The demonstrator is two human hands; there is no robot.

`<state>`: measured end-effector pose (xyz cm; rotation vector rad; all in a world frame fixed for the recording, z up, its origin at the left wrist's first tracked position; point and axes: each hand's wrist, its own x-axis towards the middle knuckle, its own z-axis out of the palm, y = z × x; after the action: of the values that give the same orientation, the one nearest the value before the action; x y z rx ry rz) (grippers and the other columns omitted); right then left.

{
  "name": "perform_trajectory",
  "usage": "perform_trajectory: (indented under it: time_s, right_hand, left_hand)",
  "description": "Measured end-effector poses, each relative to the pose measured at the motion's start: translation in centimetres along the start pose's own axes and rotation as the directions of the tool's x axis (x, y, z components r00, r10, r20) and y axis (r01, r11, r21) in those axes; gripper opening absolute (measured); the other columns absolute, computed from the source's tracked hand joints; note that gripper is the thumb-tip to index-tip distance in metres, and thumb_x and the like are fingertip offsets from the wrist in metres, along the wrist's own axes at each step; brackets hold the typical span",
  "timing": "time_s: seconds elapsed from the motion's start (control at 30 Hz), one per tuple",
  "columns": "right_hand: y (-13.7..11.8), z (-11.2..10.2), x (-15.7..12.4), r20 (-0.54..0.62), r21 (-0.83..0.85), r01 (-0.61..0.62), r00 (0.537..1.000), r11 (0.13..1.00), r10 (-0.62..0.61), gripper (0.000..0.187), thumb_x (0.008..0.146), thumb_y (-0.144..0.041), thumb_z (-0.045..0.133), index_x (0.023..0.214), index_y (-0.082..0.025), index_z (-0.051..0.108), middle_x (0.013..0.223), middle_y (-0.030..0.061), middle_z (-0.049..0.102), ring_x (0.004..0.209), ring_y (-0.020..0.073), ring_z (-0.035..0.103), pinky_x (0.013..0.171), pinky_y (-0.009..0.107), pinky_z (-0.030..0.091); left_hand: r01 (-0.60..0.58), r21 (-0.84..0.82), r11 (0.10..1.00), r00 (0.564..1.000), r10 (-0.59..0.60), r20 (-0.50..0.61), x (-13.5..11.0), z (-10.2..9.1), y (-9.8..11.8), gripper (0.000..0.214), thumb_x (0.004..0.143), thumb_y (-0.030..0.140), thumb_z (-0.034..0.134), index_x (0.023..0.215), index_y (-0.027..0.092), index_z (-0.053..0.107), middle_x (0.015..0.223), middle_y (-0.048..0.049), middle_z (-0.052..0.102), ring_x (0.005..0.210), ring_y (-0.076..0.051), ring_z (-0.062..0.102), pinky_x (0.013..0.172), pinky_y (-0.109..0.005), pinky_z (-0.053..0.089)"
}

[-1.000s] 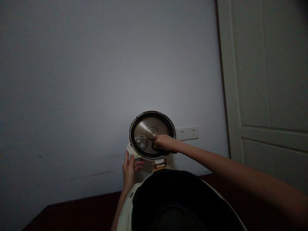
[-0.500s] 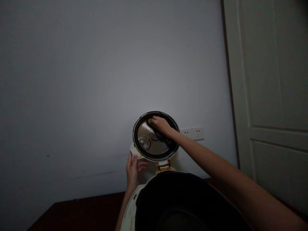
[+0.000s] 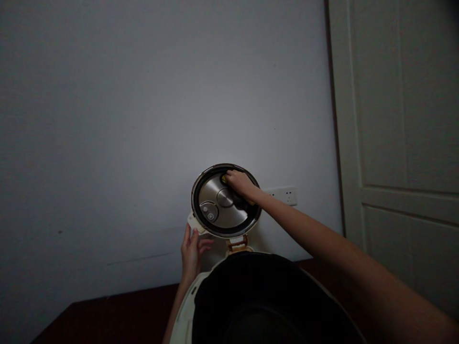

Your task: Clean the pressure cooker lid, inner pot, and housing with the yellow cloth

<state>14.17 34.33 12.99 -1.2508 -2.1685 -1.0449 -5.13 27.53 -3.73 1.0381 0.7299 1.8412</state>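
Steel lid [image 3: 218, 203] under right hand [image 3: 239, 184]

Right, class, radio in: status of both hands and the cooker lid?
Left hand steadies lid edge. Right hand presses yellow pad on it. Nothing obstructing.

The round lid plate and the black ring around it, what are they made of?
The lid plate looks like brushed metal, maybe steel or aluminium: it is silvery grey with a soft shine. The black ring is dull and dark, probably a rubber seal, though plastic is possible. The right hand presses something yellow against the plate.
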Motion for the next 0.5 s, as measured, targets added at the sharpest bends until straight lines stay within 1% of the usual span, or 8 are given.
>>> perform_trajectory:
  time_s: [0.07,0.13,0.23,0.3,0.4,0.47,0.5]
  right_hand:
    - [0.6,0.1,-1.3,0.034,-0.005,-0.029,0.999,1.0,0.029,0.029,0.09,-0.012,0.037,0.101,-0.007,0.063,0.109,0.017,0.06,0.097,0.022,0.056,0.08,0.028,0.043]
    - [0.4,0.4,-3.0,0.066,-0.005,-0.022,0.998,1.0,0.022,0.028,0.089,-0.013,0.039,0.099,-0.008,0.064,0.105,0.0166,0.062,0.093,0.0216,0.059,0.078,0.027,0.043]
    - [-1.0,1.0,-5.6,0.116,0.013,0.007,0.993,1.0,-0.009,0.026,0.089,-0.017,0.042,0.095,-0.011,0.066,0.099,0.0135,0.064,0.085,0.0199,0.062,0.072,0.026,0.043]
    - [-2.1,1.4,-6.8,0.151,0.047,0.054,0.987,0.997,-0.061,0.025,0.089,-0.02,0.043,0.093,-0.013,0.067,0.097,0.0114,0.065,0.079,0.0191,0.063,0.068,0.026,0.042]
    - [-3.8,1.8,-7.3,0.169,0.103,0.167,0.969,0.981,-0.182,0.025,0.09,-0.021,0.042,0.094,-0.015,0.066,0.098,0.0096,0.064,0.079,0.019,0.062,0.064,0.026,0.042]
    - [-4.8,2.0,-7.0,0.141,0.114,0.232,0.959,0.966,-0.247,0.025,0.09,-0.018,0.04,0.095,-0.014,0.065,0.1,0.0097,0.063,0.085,0.0197,0.061,0.064,0.026,0.042]
    - [-5.2,2.0,-6.7,0.119,0.116,0.247,0.958,0.962,-0.26,0.025,0.09,-0.016,0.04,0.096,-0.014,0.064,0.102,0.01,0.062,0.088,0.02,0.06,0.065,0.026,0.043]
  left_hand:
    - [0.004,-0.003,1.0,1.0,-0.005,-0.01,0.1,0.0,-0.1,0.064,0.085,0.026,0.057,0.142,0.022,0.029,0.105,-0.0102,0.064,0.051,-0.012,0.065,0.042,-0.021,0.049]
    - [0.005,-0.006,1.0,1.0,-0.005,-0.013,0.1,0.0,-0.1,0.064,0.085,0.027,0.057,0.143,0.023,0.028,0.106,-0.0101,0.064,0.051,-0.012,0.065,0.042,-0.021,0.049]
    - [0.001,-0.011,1.0,1.0,-0.001,-0.007,0.1,0.0,-0.2,0.064,0.084,0.028,0.058,0.142,0.025,0.031,0.113,-0.0114,0.062,0.052,-0.011,0.065,0.043,-0.02,0.049]
    - [0.002,-0.013,1.0,1.0,-0.002,-0.008,0.1,0.1,-0.1,0.064,0.083,0.029,0.06,0.141,0.026,0.032,0.118,-0.0119,0.061,0.052,-0.01,0.065,0.043,-0.02,0.049]
    - [-0.002,-0.01,1.0,1.0,0.002,-0.016,0.1,0.1,-0.1,0.064,0.083,0.029,0.06,0.141,0.028,0.033,0.122,-0.0119,0.059,0.052,-0.01,0.065,0.042,-0.02,0.049]
    - [-0.005,0.0,1.0,1.0,0.005,-0.017,0.0,0.1,0.0,0.063,0.084,0.029,0.059,0.141,0.027,0.033,0.124,-0.0124,0.057,0.052,-0.01,0.065,0.042,-0.02,0.049]
    - [-0.005,0.007,1.0,1.0,0.005,-0.017,0.0,0.2,0.0,0.061,0.084,0.028,0.058,0.141,0.027,0.033,0.125,-0.0127,0.056,0.052,-0.01,0.065,0.042,-0.02,0.049]
